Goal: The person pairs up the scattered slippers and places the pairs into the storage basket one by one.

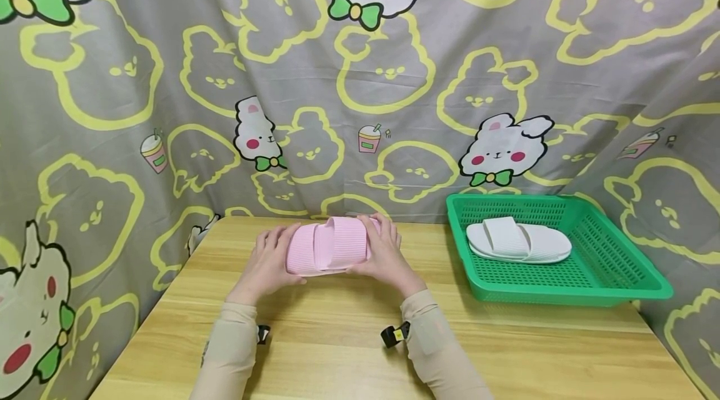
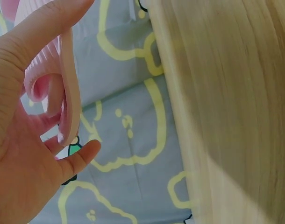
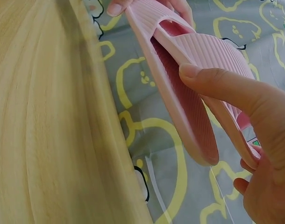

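Note:
A pair of pink ribbed slippers (image 1: pixel 350 244) is held together sideways above the far part of the wooden table. The left hand (image 1: pixel 272 260) grips their left end, thumb on the near side. At the other end the right hand (image 1: pixel 388 255) holds on, with fingers over the top. In the right wrist view, the right thumb presses on one pink slipper (image 3: pixel 212 51), and the two soles lie apart at their near ends. From the left wrist view, the curled edge of a pink slipper (image 2: pixel 70 88) shows between thumb and fingers; the rest is cut off.
On the table's right side stands a green plastic basket (image 1: pixel 624 262) with a pair of white slippers (image 1: pixel 542 242) in it. A patterned curtain (image 1: pixel 315 75) hangs behind the wooden table (image 1: pixel 326 337). Black wrist cameras (image 1: pixel 395 334) sit on both forearms.

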`<state>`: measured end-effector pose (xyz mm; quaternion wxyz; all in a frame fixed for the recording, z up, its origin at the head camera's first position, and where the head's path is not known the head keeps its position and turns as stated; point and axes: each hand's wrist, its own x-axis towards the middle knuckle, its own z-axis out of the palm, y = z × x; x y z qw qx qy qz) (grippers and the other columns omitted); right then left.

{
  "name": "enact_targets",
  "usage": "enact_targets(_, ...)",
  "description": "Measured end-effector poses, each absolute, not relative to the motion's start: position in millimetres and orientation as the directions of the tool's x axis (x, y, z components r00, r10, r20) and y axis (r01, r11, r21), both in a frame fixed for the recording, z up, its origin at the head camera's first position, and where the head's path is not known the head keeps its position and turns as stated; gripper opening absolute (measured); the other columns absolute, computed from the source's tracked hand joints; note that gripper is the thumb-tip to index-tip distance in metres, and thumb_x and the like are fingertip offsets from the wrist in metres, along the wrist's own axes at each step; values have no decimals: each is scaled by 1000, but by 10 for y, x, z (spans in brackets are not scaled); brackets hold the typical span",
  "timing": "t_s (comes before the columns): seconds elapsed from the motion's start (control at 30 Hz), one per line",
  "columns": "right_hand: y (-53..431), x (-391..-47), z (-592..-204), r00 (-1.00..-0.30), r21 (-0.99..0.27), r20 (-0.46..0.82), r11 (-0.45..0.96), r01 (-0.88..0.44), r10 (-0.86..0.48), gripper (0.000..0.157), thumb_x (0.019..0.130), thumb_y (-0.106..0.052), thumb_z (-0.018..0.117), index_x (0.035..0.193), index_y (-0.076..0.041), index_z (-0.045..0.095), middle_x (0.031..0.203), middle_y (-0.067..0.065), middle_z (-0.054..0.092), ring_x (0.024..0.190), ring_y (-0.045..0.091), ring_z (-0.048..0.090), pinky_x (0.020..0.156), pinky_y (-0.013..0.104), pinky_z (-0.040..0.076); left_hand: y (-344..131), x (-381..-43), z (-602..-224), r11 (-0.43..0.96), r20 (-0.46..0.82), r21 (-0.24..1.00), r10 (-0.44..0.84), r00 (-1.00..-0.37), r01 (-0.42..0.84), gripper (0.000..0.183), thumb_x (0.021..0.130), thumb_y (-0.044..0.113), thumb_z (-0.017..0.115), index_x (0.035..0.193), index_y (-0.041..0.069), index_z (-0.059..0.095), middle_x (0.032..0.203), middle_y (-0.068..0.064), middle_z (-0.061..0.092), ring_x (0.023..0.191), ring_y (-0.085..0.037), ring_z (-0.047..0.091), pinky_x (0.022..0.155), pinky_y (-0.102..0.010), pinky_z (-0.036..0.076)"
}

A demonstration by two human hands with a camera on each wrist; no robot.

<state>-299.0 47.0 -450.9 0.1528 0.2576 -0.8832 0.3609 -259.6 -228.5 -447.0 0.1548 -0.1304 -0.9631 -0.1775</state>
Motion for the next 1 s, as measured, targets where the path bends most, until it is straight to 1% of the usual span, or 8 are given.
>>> enact_targets(0.3, 493, -2981, -4490, -815, -560, 454, 596, -575, -360, 111, 50, -34, 97, 143, -22, 37, 143, 17, 29, 130, 35, 25, 103, 55, 24, -2262, -2574, -4455, 896, 352, 317, 195, -916, 312, 120, 50, 38, 96, 149, 24, 30, 142, -20, 41, 130, -45, 32, 105, -63, 35)
enact_targets(0.53, 495, -2991, -4482, -813, -575, 459, 578, -579, -359, 112, 49, -30, 98, 144, -16, 39, 143, 18, 29, 131, 36, 23, 105, 57, 22, -2246, -2576, -4436, 893, 364, 314, 200, -910, 322, 120, 50, 38, 96, 149, 22, 32, 141, -20, 42, 130, -43, 32, 106, -61, 35)
enact_targets(0.63, 494, -2989, -4473, -818, -580, 447, 580, -573, -362, 113, 49, -30, 98, 145, -15, 39, 144, 18, 28, 132, 36, 21, 106, 56, 21, -2232, -2572, -4423, 891, 375, 313, 201, -905, 328, 120, 49, 38, 97, 149, 21, 33, 140, -19, 43, 129, -43, 33, 105, -60, 36)
enact_targets(1.0, 483, -2991, -4487, -803, -553, 471, 588, -591, -365, 111, 49, -31, 97, 143, -20, 39, 142, 17, 29, 131, 35, 23, 104, 56, 23, -2202, -2577, -4420, 892, 393, 297, 211, -895, 341, 120, 47, 39, 97, 148, 20, 35, 138, -19, 45, 126, -44, 35, 103, -60, 38)
